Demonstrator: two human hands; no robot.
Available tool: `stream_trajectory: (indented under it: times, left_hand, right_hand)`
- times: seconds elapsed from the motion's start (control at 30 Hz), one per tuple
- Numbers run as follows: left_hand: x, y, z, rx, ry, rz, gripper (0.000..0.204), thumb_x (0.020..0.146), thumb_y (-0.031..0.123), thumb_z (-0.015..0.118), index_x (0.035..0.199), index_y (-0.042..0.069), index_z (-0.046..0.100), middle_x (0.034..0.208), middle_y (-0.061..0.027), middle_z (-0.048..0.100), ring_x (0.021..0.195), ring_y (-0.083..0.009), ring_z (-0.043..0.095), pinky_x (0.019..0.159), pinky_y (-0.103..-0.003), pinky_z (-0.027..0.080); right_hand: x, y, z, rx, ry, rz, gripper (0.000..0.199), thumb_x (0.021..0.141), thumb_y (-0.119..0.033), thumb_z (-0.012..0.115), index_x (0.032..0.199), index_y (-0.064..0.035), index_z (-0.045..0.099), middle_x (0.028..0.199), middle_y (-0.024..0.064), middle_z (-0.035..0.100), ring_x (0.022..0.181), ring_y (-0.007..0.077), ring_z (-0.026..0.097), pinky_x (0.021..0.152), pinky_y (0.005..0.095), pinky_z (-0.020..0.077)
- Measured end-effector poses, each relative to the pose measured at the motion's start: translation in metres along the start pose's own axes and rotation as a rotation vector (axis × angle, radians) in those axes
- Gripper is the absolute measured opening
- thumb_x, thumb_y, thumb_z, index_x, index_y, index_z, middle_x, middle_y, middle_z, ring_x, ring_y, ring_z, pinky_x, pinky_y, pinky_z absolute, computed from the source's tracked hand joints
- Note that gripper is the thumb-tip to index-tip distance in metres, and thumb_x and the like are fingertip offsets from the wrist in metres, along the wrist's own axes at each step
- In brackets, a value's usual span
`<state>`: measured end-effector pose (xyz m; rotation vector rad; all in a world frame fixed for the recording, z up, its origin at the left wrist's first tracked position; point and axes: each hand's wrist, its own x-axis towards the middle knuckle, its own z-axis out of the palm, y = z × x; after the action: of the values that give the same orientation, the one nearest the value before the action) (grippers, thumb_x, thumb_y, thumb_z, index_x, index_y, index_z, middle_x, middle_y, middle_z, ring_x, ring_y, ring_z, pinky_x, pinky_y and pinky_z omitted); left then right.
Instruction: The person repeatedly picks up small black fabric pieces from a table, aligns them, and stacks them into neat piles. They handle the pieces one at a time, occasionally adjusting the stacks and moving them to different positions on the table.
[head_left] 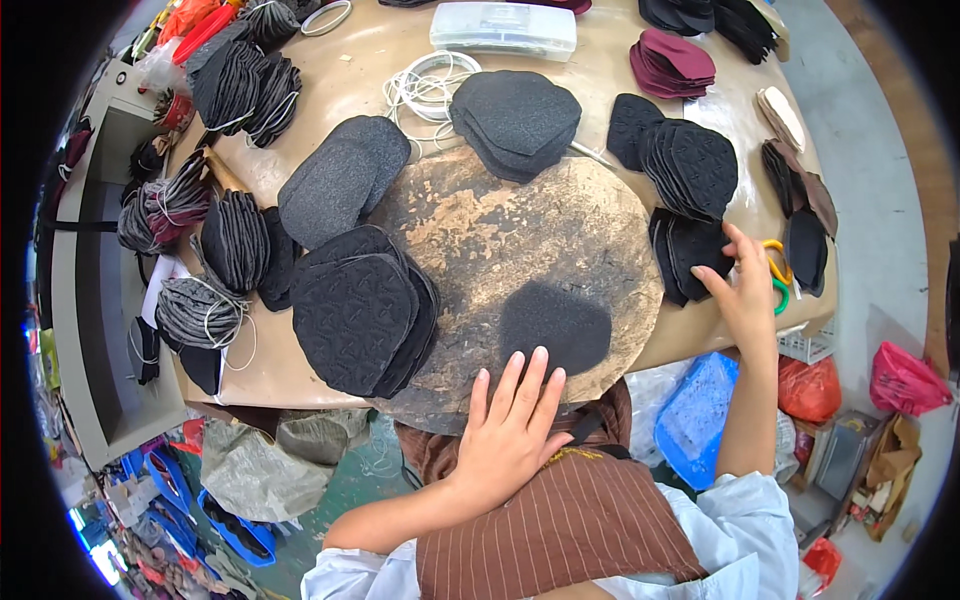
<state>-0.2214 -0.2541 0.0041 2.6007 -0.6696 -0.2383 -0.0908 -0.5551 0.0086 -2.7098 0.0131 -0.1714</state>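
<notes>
My left hand (513, 425) lies flat with its fingers apart at the near edge of a round, worn wooden board (590, 220). Just beyond its fingertips, one dark grey rounded fabric piece (557, 328) rests on the board. To the right, my right hand (742, 285) is at a small pile of black quilted pieces (692, 252). Its thumb touches the top of that pile, and the index finger is apart at the pile's edge. Black quilted pieces (358, 318) are stacked on the board's left side. Dark grey smooth pieces (515, 120) overlap its far edge, with more grey pieces (335, 190) at far left.
Tied bundles of dark pieces (238, 240) crowd the table's left. A taller black stack (688, 168) and maroon pieces (672, 62) stand at right. White cord (425, 95) and a clear plastic box (503, 30) lie behind. Yellow-and-green-handled scissors (778, 270) sit beside my right hand.
</notes>
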Motion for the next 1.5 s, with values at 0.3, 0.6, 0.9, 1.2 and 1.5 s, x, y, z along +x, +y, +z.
stream_trajectory:
  times: [0.3, 0.6, 0.9, 1.2, 1.5]
  left_hand:
    - [-0.017, -0.008, 0.0, -0.079, 0.13, -0.079, 0.071, 0.076, 0.03, 0.073, 0.136, 0.006, 0.045, 0.146, -0.0281, 0.029, 0.134, -0.0412, 0.03, 0.106, -0.054, 0.025]
    - [-0.026, -0.013, 0.0, -0.075, 0.198, -0.107, 0.068, 0.073, 0.029, 0.074, 0.134, 0.012, 0.049, 0.144, -0.0331, 0.025, 0.13, -0.0439, 0.033, 0.101, -0.053, 0.032]
    - [-0.028, -0.02, 0.003, -0.077, 0.188, -0.096, 0.058, 0.071, 0.026, 0.077, 0.124, 0.012, 0.057, 0.143, -0.0371, 0.022, 0.129, -0.0498, 0.03, 0.101, -0.055, 0.03]
    - [-0.03, -0.024, 0.003, -0.073, 0.196, -0.079, 0.059, 0.071, 0.026, 0.077, 0.124, 0.014, 0.056, 0.143, -0.0358, 0.025, 0.129, -0.048, 0.033, 0.1, -0.053, 0.032]
    - [-0.031, -0.026, -0.001, -0.097, 0.191, -0.103, 0.058, 0.073, 0.026, 0.075, 0.128, 0.017, 0.056, 0.143, -0.0292, 0.031, 0.129, -0.041, 0.036, 0.1, -0.048, 0.036]
  right_hand:
    - [0.007, -0.004, -0.011, -0.231, 0.105, -0.114, 0.054, 0.069, -0.014, 0.079, 0.116, -0.002, 0.055, 0.105, 0.0154, 0.055, 0.097, 0.0306, 0.052, 0.085, 0.037, 0.0435]
    - [-0.027, -0.078, -0.05, 0.973, -0.395, 0.253, 0.023, 0.083, -0.004, 0.068, 0.1, -0.0004, 0.053, 0.083, 0.0037, 0.061, 0.066, 0.0087, 0.059, 0.053, 0.0209, 0.0501]
    - [-0.047, -0.108, 0.024, 1.21, -0.757, 0.409, 0.013, 0.091, -0.007, 0.06, 0.1, -0.0022, 0.051, 0.086, 0.0022, 0.062, 0.071, 0.0065, 0.062, 0.053, 0.0201, 0.0533]
    - [-0.047, -0.113, 0.024, 0.956, -0.597, 0.382, 0.018, 0.09, -0.005, 0.062, 0.106, -0.0014, 0.055, 0.087, 0.0013, 0.064, 0.068, 0.0026, 0.059, 0.047, 0.0168, 0.0487]
    - [-0.05, -0.112, 0.036, 0.977, -0.593, 0.46, 0.02, 0.089, -0.002, 0.062, 0.106, -0.0004, 0.053, 0.088, 0.0023, 0.064, 0.069, 0.0034, 0.06, 0.048, 0.0172, 0.0505]
